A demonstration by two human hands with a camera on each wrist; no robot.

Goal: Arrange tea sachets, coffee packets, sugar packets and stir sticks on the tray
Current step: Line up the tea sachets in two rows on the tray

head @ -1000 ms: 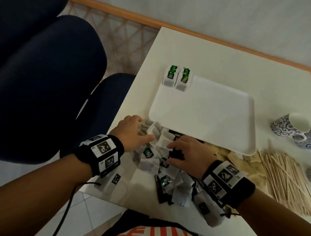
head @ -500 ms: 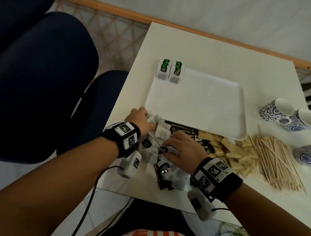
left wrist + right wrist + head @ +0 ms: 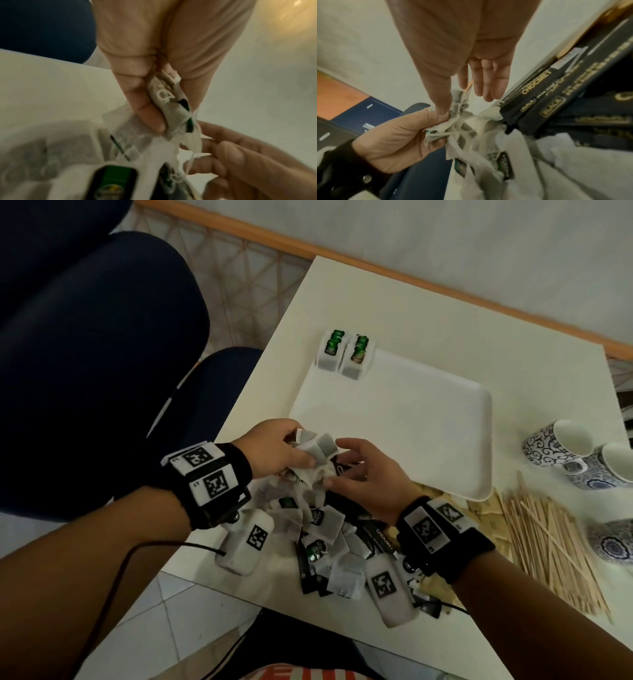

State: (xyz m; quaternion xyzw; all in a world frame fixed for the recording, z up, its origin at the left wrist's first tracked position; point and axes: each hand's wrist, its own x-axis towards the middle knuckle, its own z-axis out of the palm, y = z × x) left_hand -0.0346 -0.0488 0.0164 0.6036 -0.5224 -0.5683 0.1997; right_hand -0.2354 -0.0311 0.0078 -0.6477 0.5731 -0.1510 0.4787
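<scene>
Tea sachets (image 3: pixel 317 455) are bunched in my left hand (image 3: pixel 274 451), thumb and curled fingers pinching a crumpled cluster just above the loose pile (image 3: pixel 325 529) at the near edge of the bench (image 3: pixel 428 313). My right hand (image 3: pixel 368 474) is beside it, thumb pressed against the bunch and the other fingers nearly straight, gripping nothing of its own as far as I can see. Two neat stacks of sachets (image 3: pixel 344 354) already stand at the far left corner of the tray (image 3: pixel 428 422); the rest of it is bare.

The trouble I expect is the strings. In the left wrist view thin threads (image 3: pixel 190 161) run from my bunch down into the sachets below, so a quick lift would likely drag others along and scatter them. Squeezing this hard could also tear the paper. The black coffee packets (image 3: pixel 556 97) lie mixed into the pile and may snag too.
</scene>
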